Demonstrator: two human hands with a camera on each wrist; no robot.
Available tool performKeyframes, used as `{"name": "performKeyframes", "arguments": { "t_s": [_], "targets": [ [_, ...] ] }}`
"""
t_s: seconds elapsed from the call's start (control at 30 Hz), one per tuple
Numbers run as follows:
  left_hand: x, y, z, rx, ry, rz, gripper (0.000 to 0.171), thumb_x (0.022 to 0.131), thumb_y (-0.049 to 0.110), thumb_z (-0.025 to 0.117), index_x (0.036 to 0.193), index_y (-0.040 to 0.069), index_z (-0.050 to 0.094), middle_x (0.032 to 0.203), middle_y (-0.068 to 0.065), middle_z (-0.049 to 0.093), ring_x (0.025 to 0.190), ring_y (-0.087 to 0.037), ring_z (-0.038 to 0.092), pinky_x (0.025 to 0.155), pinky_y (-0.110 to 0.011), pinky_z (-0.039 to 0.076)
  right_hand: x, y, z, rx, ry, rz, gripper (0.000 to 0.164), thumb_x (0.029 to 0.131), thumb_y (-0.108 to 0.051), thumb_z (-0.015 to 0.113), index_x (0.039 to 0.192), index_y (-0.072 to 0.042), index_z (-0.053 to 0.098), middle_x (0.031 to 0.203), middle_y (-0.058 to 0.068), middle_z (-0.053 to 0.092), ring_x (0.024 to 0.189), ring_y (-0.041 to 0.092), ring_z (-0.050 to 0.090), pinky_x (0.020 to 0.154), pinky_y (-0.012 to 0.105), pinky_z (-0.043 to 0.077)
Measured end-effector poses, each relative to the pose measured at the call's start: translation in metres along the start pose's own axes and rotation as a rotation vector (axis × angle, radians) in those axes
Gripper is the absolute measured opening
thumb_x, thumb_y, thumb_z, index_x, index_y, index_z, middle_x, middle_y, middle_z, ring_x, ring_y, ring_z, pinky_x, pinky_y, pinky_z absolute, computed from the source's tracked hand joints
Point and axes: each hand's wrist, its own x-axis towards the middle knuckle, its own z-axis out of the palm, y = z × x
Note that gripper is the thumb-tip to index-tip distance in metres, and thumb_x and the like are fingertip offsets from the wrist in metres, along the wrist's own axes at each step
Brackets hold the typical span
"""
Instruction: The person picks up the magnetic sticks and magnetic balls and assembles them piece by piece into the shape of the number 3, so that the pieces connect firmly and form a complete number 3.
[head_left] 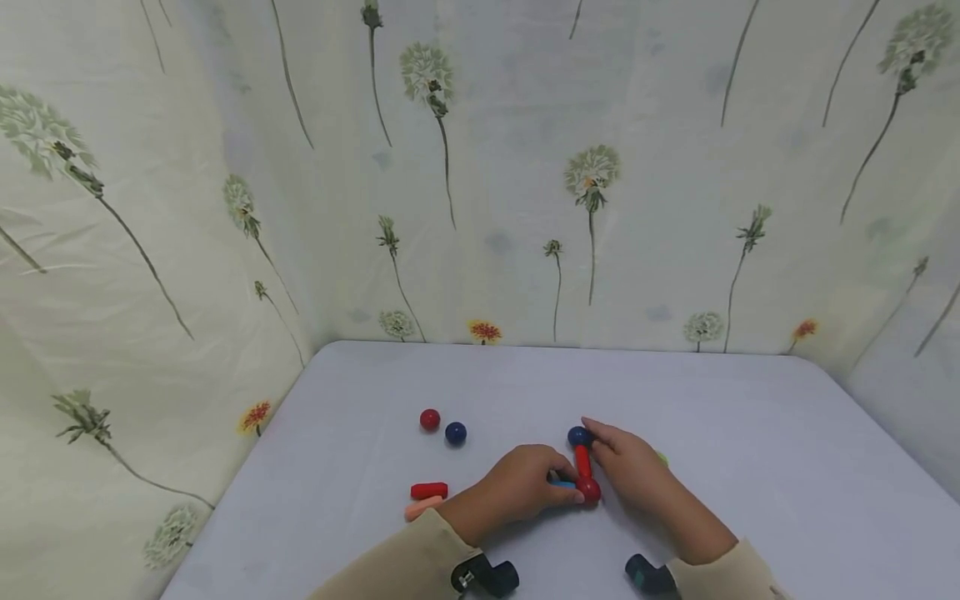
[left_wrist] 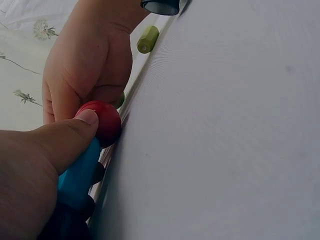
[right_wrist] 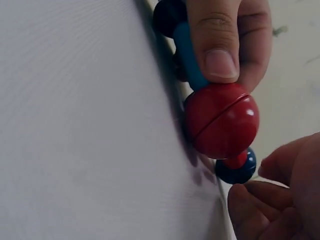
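Note:
My left hand (head_left: 528, 482) holds a joined piece of toy balls and rods, its thumb on the red ball (right_wrist: 222, 120) where a light blue rod (left_wrist: 80, 175) meets it. A dark blue ball (right_wrist: 170, 17) sits at that rod's other end. From the same red ball a red rod (head_left: 582, 462) runs away to another dark blue ball (head_left: 579, 436). Beside this far ball is my right hand (head_left: 633, 471), its fingers fairly straight; whether they touch the ball I cannot tell.
Left on the white table (head_left: 360, 392) lie a loose red ball (head_left: 430, 419), a dark blue ball (head_left: 455, 433), a red rod (head_left: 429, 491) and an orange rod (head_left: 423, 507). A green rod (left_wrist: 148, 39) lies beyond my right hand. A flowered curtain (head_left: 495, 167) hangs behind.

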Motion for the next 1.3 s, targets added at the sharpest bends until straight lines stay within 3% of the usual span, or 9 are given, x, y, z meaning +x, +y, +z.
{"name": "performKeyframes", "arguments": {
  "t_s": [0.13,0.3,0.4,0.57,0.8,0.93,1.13,1.23,1.3],
  "targets": [
    [0.0,0.001,-0.001,-0.011,-0.007,-0.017,0.019,0.087,0.044,0.084,0.103,0.034,0.081,0.092,0.026,0.068,0.09,0.004,0.058,0.087,-0.023,0.051,-0.003,-0.002,-0.006,-0.022,0.069,-0.005,0.044,0.108,-0.024,0.05,0.151,-0.014,0.055,0.149,0.014,0.061,0.142,0.04,0.052,0.112,0.061,0.043],
    [0.0,0.003,-0.002,0.004,-0.022,-0.018,0.02,0.088,0.044,0.084,0.104,0.033,0.081,0.091,0.024,0.068,0.089,0.004,0.057,0.082,-0.022,0.05,-0.012,-0.007,-0.021,0.034,0.133,-0.03,0.037,0.108,-0.024,0.05,0.141,-0.012,0.061,0.135,0.011,0.069,0.118,0.029,0.069,0.097,0.05,0.058],
    [0.001,0.004,-0.003,0.013,-0.029,-0.019,0.022,0.088,0.044,0.084,0.107,0.033,0.081,0.092,0.024,0.068,0.09,0.003,0.057,0.083,-0.022,0.05,-0.018,-0.005,-0.033,0.016,0.165,-0.049,0.034,0.109,-0.025,0.049,0.137,-0.011,0.063,0.129,0.011,0.072,0.112,0.027,0.071,0.092,0.048,0.06],
    [0.003,0.005,-0.001,0.001,-0.044,-0.036,0.023,0.088,0.045,0.084,0.109,0.035,0.08,0.097,0.025,0.067,0.094,0.003,0.056,0.086,-0.023,0.051,-0.029,0.009,-0.054,-0.056,0.186,-0.022,0.036,0.11,-0.031,0.049,0.135,-0.011,0.065,0.128,0.012,0.073,0.118,0.033,0.068,0.092,0.052,0.059],
    [0.002,0.008,-0.003,0.015,-0.036,-0.046,0.024,0.088,0.046,0.084,0.109,0.036,0.079,0.1,0.025,0.067,0.098,0.002,0.057,0.088,-0.023,0.051,-0.042,0.038,-0.078,-0.154,0.126,-0.021,0.037,0.108,-0.037,0.056,0.134,-0.014,0.067,0.13,0.01,0.071,0.121,0.039,0.065,0.091,0.056,0.056],
    [0.001,0.007,-0.002,0.015,-0.034,-0.068,0.024,0.088,0.047,0.084,0.108,0.037,0.079,0.102,0.024,0.067,0.097,0.002,0.056,0.087,-0.023,0.051,-0.048,0.047,-0.086,-0.172,0.043,0.007,0.038,0.104,-0.043,0.063,0.13,-0.015,0.068,0.125,0.006,0.072,0.116,0.033,0.067,0.089,0.053,0.057],
    [0.0,0.002,0.0,0.018,-0.026,-0.062,0.023,0.088,0.047,0.083,0.108,0.037,0.079,0.104,0.024,0.067,0.097,0.002,0.056,0.087,-0.023,0.051,-0.056,0.058,-0.086,-0.146,-0.114,0.038,0.04,0.097,-0.044,0.073,0.123,-0.014,0.069,0.118,0.0,0.073,0.109,0.021,0.068,0.088,0.043,0.057],
    [0.0,0.001,0.001,0.028,-0.021,-0.053,0.023,0.088,0.047,0.083,0.109,0.037,0.079,0.104,0.024,0.068,0.099,0.002,0.057,0.091,-0.024,0.051,-0.059,0.063,-0.084,-0.111,-0.175,0.021,0.041,0.094,-0.04,0.078,0.122,-0.012,0.068,0.117,-0.001,0.071,0.108,0.019,0.066,0.086,0.037,0.055],
    [-0.001,0.0,0.001,0.032,-0.021,-0.05,0.023,0.088,0.047,0.083,0.109,0.037,0.079,0.103,0.025,0.067,0.1,0.002,0.057,0.092,-0.024,0.051,-0.061,0.066,-0.083,-0.091,-0.214,0.007,0.044,0.091,-0.037,0.081,0.122,-0.009,0.067,0.118,0.001,0.07,0.11,0.022,0.065,0.088,0.038,0.056]
  ]
}}
